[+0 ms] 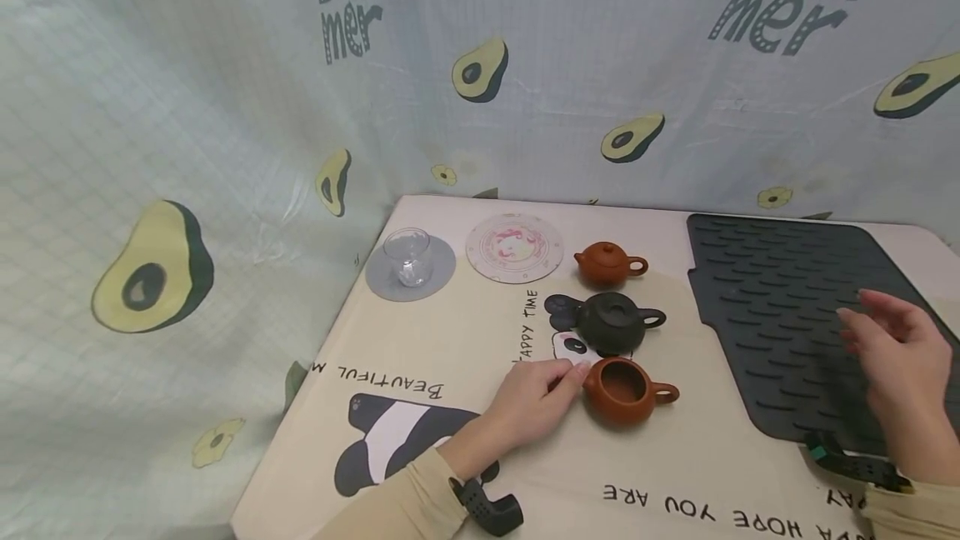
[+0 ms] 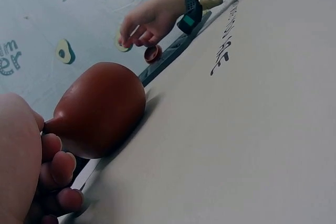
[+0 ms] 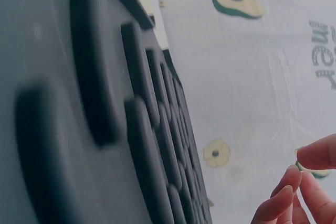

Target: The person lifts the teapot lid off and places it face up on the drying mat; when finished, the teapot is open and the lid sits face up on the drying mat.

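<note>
With thumb and fingers, my left hand [image 1: 542, 398] pinches the spout of a lidless reddish-brown clay teapot [image 1: 628, 411], which stands upright with its handle to the right. In the left wrist view the fingers lie at the spout, close beside the rounded body of the teapot [image 2: 102, 108]; a small brown rounded piece [image 2: 153, 54] shows beyond it. Above the ribbed black mat [image 1: 780, 332] hangs my right hand [image 1: 903, 357], its fingers loosely bent with nothing seen between them. The right wrist view shows its fingertips [image 3: 286, 195] close to the thumb.
Behind the brown pot stand a black teapot [image 1: 611, 323] and a smaller lidded brown teapot [image 1: 606, 265]. A clear glass [image 1: 408, 257] sits on a grey round coaster [image 1: 442, 282] at the back left, next to a pink-printed disc [image 1: 480, 252]. A patterned curtain [image 1: 555, 40] hangs behind.
</note>
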Available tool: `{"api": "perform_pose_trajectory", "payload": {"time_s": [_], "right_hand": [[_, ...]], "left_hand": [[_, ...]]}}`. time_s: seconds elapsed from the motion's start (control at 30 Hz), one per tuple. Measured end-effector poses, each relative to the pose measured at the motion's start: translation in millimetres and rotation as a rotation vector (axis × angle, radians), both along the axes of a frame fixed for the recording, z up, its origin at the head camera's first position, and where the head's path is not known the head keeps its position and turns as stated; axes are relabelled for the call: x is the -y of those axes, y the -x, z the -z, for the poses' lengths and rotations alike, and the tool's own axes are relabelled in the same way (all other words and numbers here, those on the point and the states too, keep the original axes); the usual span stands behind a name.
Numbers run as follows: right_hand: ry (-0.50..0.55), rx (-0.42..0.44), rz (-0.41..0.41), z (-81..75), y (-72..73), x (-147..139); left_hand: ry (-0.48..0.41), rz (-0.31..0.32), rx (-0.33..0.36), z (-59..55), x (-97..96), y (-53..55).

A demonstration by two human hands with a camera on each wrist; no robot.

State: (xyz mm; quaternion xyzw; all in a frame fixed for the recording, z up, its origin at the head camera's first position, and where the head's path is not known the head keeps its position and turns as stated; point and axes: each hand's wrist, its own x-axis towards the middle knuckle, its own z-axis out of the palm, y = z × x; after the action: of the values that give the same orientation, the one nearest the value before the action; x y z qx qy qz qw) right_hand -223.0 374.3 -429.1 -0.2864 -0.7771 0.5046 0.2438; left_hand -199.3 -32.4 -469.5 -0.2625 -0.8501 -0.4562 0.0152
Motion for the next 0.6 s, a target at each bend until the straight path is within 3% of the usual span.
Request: {"api": "perform_pose_trajectory", "payload": {"time_s": [0.33, 0.6], "right_hand": [[-0.110, 0.022, -0.157, -0.9, -3.2, 25.6], [-0.174, -0.036, -0.356, -3.2, -3.4, 39.9]], "left_hand": [[-0.011, -0.011, -0.027, -1.9, 1.6, 2.2], [-0.074, -0.123, -0.085, 0.4, -1.7, 3.5]]}}
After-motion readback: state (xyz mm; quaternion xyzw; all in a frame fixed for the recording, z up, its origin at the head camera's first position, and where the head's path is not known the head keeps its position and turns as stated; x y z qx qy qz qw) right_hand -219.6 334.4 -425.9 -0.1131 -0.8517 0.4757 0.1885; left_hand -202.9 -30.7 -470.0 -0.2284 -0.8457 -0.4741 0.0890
